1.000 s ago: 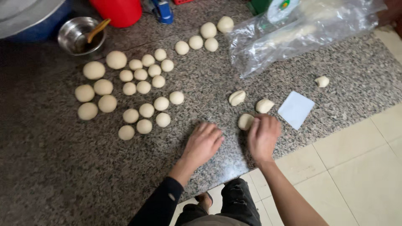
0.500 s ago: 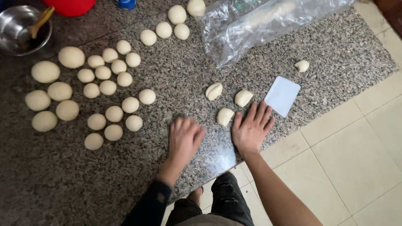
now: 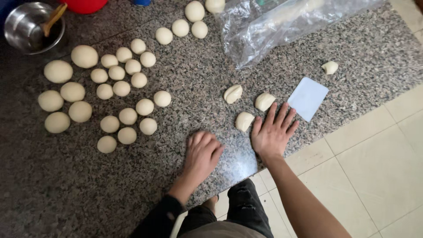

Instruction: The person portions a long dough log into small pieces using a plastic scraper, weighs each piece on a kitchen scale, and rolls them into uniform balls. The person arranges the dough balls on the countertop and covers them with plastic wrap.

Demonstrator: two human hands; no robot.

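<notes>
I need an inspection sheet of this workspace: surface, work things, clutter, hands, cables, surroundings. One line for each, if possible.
Surface: speckled grey granite counter, dry as far as seen.
Work things: three rough pale dough pieces beside the right hand; many round pale dough balls grouped at left and top.
Clutter: white flat plastic scraper; crumpled clear plastic bag; steel bowl with wooden-handled tool; small dough scrap.
Hands: left hand palm down on the counter; right hand flat, fingers spread, no grip on anything.
Cables: nothing seen.
Surroundings: beige floor tiles; the person's dark trousers below.

Granite counter (image 3: 198, 83) with dough balls (image 3: 128, 79)
</notes>
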